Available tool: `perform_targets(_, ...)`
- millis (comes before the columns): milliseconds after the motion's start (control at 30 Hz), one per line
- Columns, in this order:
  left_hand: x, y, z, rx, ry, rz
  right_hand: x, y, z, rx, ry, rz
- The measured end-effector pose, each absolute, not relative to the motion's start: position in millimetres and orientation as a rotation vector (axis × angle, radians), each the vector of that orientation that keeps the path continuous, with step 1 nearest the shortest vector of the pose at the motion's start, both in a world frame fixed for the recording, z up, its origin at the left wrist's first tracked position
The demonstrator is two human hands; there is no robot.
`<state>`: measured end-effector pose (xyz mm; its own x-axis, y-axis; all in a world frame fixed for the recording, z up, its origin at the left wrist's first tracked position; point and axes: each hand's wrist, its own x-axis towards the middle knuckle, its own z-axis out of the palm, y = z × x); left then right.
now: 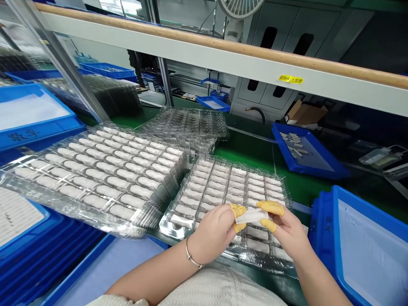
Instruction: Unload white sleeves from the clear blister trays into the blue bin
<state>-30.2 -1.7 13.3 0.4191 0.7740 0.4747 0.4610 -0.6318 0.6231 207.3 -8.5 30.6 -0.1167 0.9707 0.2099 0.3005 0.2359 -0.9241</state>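
Observation:
A small white rectangular piece (252, 216) is held level between my two hands, above a clear plastic tray (174, 229). My left hand (219, 227) pinches its left end, with yellow finger cots on the fingertips. At its right end, my right hand (283, 227) grips with thumb and fingers, also in yellow cots. Rows of pale oblong pieces (212, 190) fill pockets of the tray below. What the white piece is for cannot be made out. A bracelet circles my left wrist.
Left stands a stack of clear trays (149, 219) with pale pieces. Behind are more clear trays (191, 121). Blue bins (338, 238) stand at right, others (63, 255) at lower left. A tilted blue tray (287, 159) holds small parts. A shelf rail (204, 49) crosses above.

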Motion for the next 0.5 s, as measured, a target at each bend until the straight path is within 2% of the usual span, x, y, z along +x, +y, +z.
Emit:
perform_targets(233,-17.7,7.0,20.9,1.429,0.84,0.727,208.4,4.0,25.2,-1.386,-1.399,1.081)
perform_targets(500,-7.4,10.4,10.8,0.959,0.794,0.692,203.6,10.5,14.6,-1.503,-1.231,1.192)
